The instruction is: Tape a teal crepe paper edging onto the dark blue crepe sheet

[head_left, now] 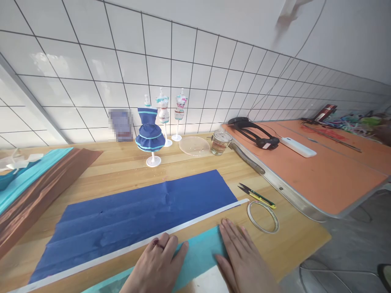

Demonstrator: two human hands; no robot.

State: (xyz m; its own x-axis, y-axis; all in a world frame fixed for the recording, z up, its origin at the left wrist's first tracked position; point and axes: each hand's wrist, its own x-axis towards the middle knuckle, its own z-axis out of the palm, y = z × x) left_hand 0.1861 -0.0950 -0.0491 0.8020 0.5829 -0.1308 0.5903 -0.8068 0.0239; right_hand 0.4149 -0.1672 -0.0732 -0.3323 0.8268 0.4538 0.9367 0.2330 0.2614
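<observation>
My left hand (159,260) rests on a strip of teal crepe-like paper (201,248), fingers bent and thumb apart. A dark red ring shows on one finger. My right hand (241,256) lies flat on the strip's right end, fingers stretched out. Between the wrists, a white piece (209,281) covers part of the teal strip; the bottom edge cuts it off. Just beyond my hands lies a wide sheet of blue paper (137,215), a white tape strip (146,240) along its near edge. To the right are a tape roll (249,217) and yellow-and-black thread snips (256,195).
A small dress form in a blue dress (149,132) stands behind the sheet, near two other forms (164,109). A glass (221,143) sits beside a clear disc (194,146). Brown paper (51,191) lies left. An orange table (305,171) adjoins on the right.
</observation>
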